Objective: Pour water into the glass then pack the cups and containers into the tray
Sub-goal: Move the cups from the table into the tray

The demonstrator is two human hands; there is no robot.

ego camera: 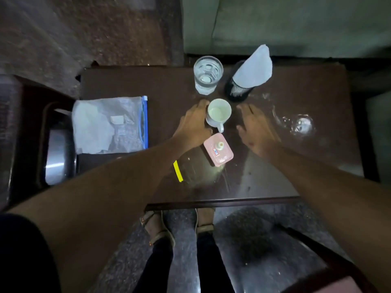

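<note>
- Nearest the camera: both forearms reach in over the table's (pixel 275 187) near edge; feet in sandals on the floor below it
- left hand (pixel 193 127) against the left side of the white mug (pixel 219 115), fingers curled at its wall; touching, but a closed grasp cannot be confirmed from this angle
- right hand (pixel 257 132) spread open, fingers apart, just right of the mug and not touching it (motion blur, so pose is approximate)
- mug stands upright mid-table, handle towards the near edge; looks empty
- glass (pixel 208 75) at the far edge already holds water; pour step looks done
- black mesh holder (pixel 238 89) with white paper in it stands just right of the glass, also at the far edge
- pink lidded container (pixel 219 150) just nearer than the mug, close to its handle; something small and pale sits on the lid
- yellow tape strip (pixel 178 171) on the tabletop towards the near edge; plastic zip bag (pixel 110 125) at the left edge, overhanging
- metal tray (pixel 57 153) sits off the table's left edge, lower down; partly hidden by the bag; nothing visibly packed in it
- judgement: packing has barely begun; mug, glass, holder and container all left to move; mug looks first
</note>
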